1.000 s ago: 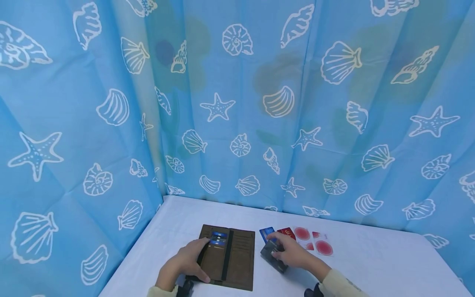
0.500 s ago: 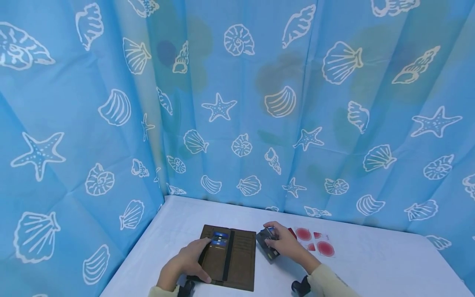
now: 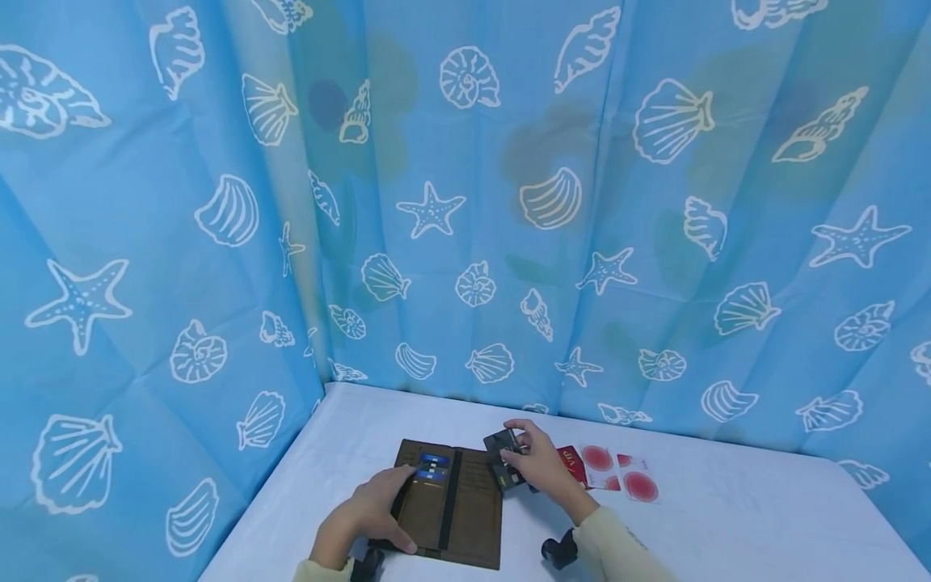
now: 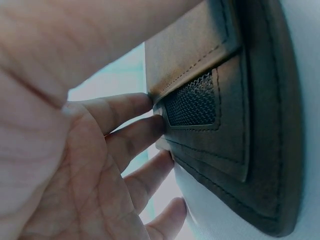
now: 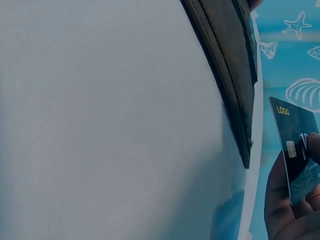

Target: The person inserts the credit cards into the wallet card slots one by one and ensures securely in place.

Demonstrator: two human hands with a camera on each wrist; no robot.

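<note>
A brown long wallet (image 3: 474, 517) lies spread out on the white table, blue cards (image 3: 432, 467) tucked in the slots of its left half. My left hand (image 3: 367, 508) rests at its left side, thumb on the lower edge. In the left wrist view, the fingertips (image 4: 159, 122) of the loosely spread fingers touch the wallet's edge (image 4: 260, 150). My right hand (image 3: 541, 462) pinches a black card (image 3: 502, 462) between thumb and fingers, raised over the wallet's upper right edge. The right wrist view shows the card (image 5: 290, 135) upright, with a chip and "LOGO" print.
A red VIP card (image 3: 572, 465) lies to the right of my right hand. Beside it are white cards with red circles (image 3: 640, 487). A blue shell-patterned curtain (image 3: 465, 242) stands behind the table and along its left.
My right hand has moved left and away from me with the black card, which has turned from lying low to upright. More of the red card shows. The left hand stays in place.
</note>
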